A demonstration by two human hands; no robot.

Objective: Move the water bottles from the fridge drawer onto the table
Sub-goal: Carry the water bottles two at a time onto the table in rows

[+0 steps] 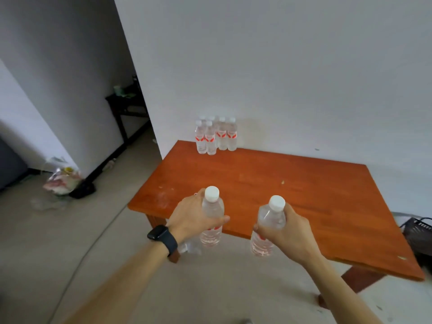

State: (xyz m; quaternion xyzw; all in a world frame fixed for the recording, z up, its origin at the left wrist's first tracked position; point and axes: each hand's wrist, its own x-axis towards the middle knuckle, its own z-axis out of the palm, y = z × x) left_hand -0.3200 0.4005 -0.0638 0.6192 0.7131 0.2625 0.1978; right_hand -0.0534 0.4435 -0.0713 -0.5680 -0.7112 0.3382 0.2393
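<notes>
In the lower middle of the frame, my left hand (191, 216) is closed around a clear water bottle, the left bottle (211, 213). My fingers and thumb wrap its middle, just above the red label. It is upright and has a white cap. On this wrist I wear a black watch (162, 237).

A little to the right, my right hand (285, 232) grips the right bottle (268, 220) in the same way, around its upper half. This one leans a little, with its white cap toward the upper right. The two bottles are near each other but do not touch. Both are in the air in front of the near edge of the worktop (292, 195) and do not stand on it.

The worktop is reddish-brown wood and runs from the middle of the frame to the lower right. At its far left corner, against the white wall (280, 66), stands a group of bottles (215, 136). They are upright and close together, and I count six white caps.

At the left of the frame, a plastic bag (62, 181) lies on the grey floor (70, 242). At the right edge there is a black box (418, 230). Far back, in the upper left, a small dark table (126, 106) stands in the passage.
</notes>
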